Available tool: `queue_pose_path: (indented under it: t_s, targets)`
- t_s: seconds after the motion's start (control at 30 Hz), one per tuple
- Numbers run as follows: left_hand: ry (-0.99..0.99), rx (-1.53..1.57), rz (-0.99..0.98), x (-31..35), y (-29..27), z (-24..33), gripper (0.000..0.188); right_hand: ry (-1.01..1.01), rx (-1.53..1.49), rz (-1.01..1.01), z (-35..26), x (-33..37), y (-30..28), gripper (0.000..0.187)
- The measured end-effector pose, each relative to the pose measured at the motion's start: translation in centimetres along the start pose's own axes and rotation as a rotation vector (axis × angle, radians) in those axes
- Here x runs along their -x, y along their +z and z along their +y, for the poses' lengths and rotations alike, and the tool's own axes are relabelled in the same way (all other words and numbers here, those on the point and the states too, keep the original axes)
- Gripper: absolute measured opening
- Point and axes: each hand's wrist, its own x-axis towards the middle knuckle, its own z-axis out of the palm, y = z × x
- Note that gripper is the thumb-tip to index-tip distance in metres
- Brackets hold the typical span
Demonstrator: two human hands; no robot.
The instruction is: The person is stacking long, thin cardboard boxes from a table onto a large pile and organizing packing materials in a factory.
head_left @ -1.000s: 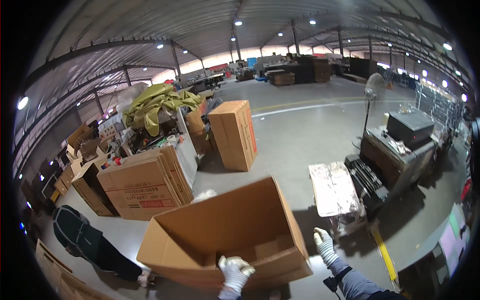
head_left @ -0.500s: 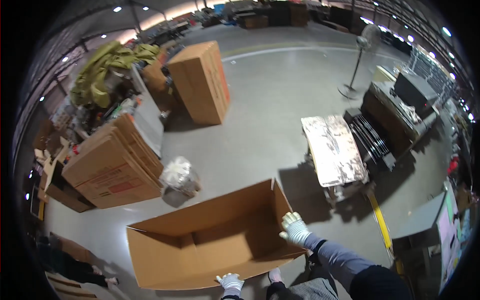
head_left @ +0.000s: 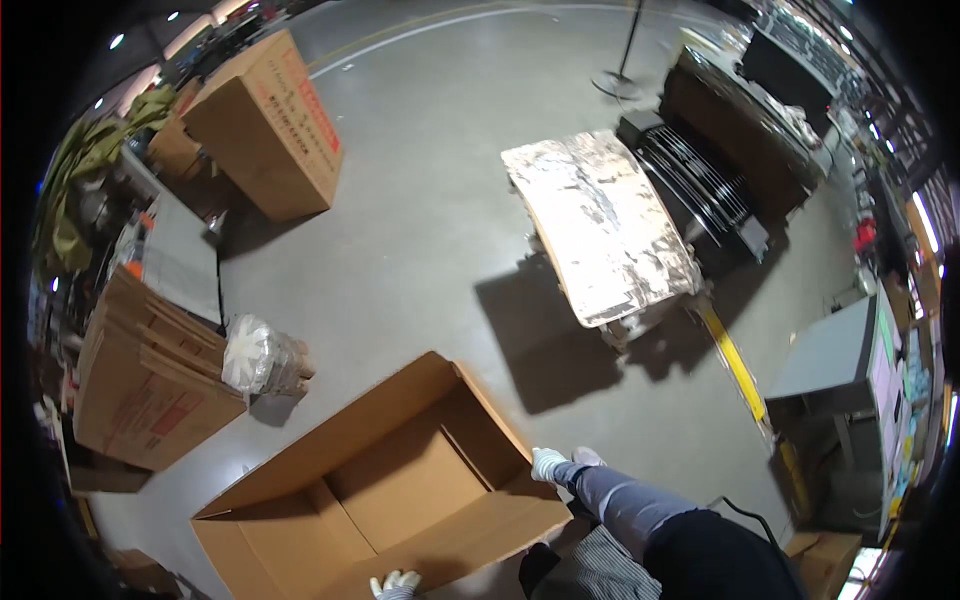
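Note:
A large open cardboard box [head_left: 407, 467] lies in front of me, its hollow brown inside facing up. My right hand [head_left: 547, 464], in a pale striped glove, is closed over the rim of its right end wall. My left hand [head_left: 396, 584], gloved alike, hooks its fingers over the near wall's edge at the bottom of the view; its thumb and palm are mostly hidden. My feet stand close behind the box, partly covered by my striped clothing.
A cart with a worn, shiny top [head_left: 605, 225] stands ahead right, beside a black slatted rack [head_left: 695, 175]. Flattened cartons [head_left: 150, 385] and a plastic-wrapped bundle [head_left: 262, 358] are at left, with a tall closed carton [head_left: 270, 130] behind. A grey desk [head_left: 825, 350] stands right, near a yellow floor strip [head_left: 733, 362].
The view has swung right and downward. The box has turned, its right end nearer me. My right hand has gone from spread against the end wall to gripping its rim.

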Motion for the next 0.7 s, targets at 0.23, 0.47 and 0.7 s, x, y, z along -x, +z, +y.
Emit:
queue_pose_path:
  t_s: [0.23, 0.47, 0.7]
  targets:
    - [-0.284, 0.714, -0.096, -8.8, 1.3, 4.6, 0.042, -0.062, -0.075, 0.083, 7.5, -1.0, -10.6, 0.030]
    - [0.275, 0.451, -0.247, -22.2, 0.2, 25.1, 0.039, -0.349, -0.476, 0.571, 26.2, 12.3, -20.9, 0.039]
    - [0.671, 0.830, -0.335, -32.5, -1.7, 50.8, 0.034, 0.171, -0.798, 0.562, 43.7, 33.7, -14.5, 0.048]
